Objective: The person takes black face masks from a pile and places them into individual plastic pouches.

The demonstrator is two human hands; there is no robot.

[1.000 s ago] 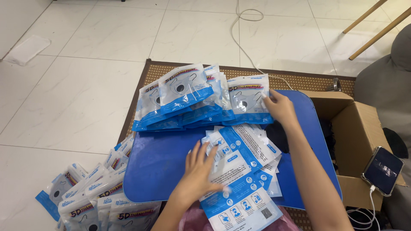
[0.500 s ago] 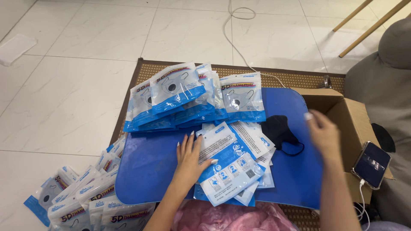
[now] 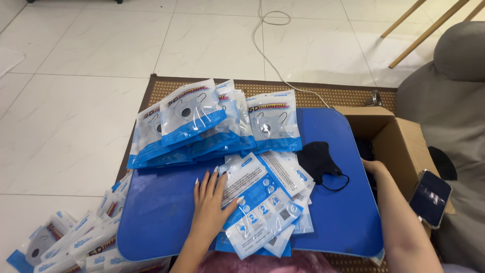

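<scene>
Blue table (image 3: 166, 222): right hand (image 3: 373, 166) half-hidden in cardboard box (image 3: 399, 146), fingers unseen.

Left hand (image 3: 211, 202): flat, palm down, fingers spread and extended toward the far edge of the surface (image 3: 166, 217), near its middle; forearm enters from the near edge. No closed grip. Right hand (image 3: 373, 167): past the right edge, fingers hidden from view, wrist slightly bent; bare forearm runs in from the near right corner.
</scene>
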